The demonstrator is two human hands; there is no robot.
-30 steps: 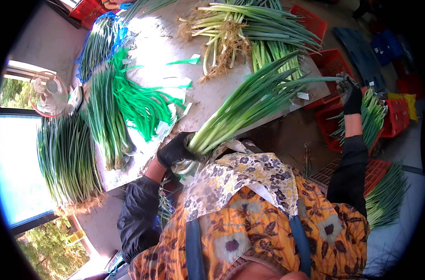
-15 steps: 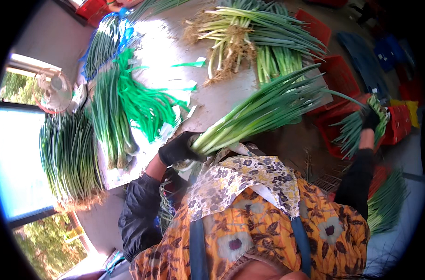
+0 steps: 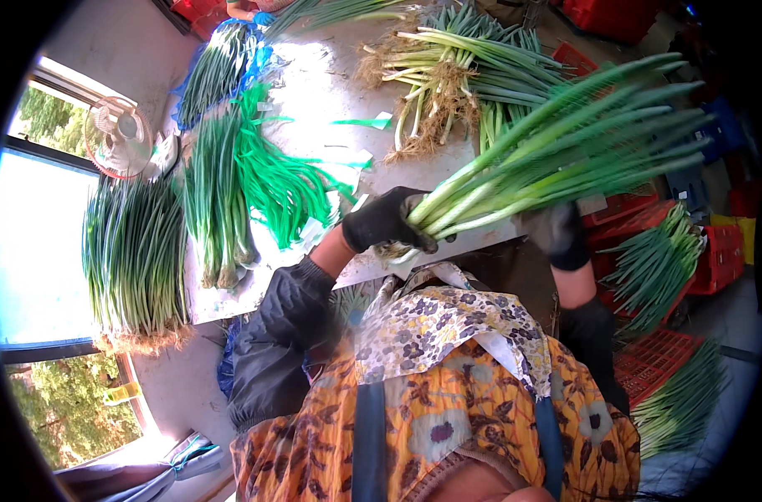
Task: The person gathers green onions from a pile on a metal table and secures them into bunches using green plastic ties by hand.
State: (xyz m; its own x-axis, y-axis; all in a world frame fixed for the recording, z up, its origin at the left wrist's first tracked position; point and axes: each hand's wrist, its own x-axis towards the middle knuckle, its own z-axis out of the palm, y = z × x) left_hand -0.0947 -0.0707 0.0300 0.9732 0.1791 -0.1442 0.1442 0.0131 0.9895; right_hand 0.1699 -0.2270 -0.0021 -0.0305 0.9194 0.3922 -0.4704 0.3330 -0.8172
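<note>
My left hand [image 3: 387,219], in a black glove, is closed around the white root end of a bunch of green onions [image 3: 531,163]. The bunch is lifted near the table's front edge, its blurred leaves fanning out to the upper right. Beneath those leaves is my right hand [image 3: 556,238], also black-gloved. It is smeared by motion and its fingers cannot be made out. Beyond my left hand, a heap of green mesh netting [image 3: 293,184] lies on the table [image 3: 314,84] beside a bundle of green onions [image 3: 215,192].
Untrimmed green onions [image 3: 439,88] with roots lie across the far table. Another stack [image 3: 134,259] overhangs the left side, near a fan [image 3: 120,138]. Red crates [image 3: 720,251] stand at right, with green onions [image 3: 661,259] on them. A person's blue-gloved hand [image 3: 264,17] shows far left.
The bunch in my left hand has risen and swung right. My right hand has left the green onions at the crates and come in toward the bunch.
</note>
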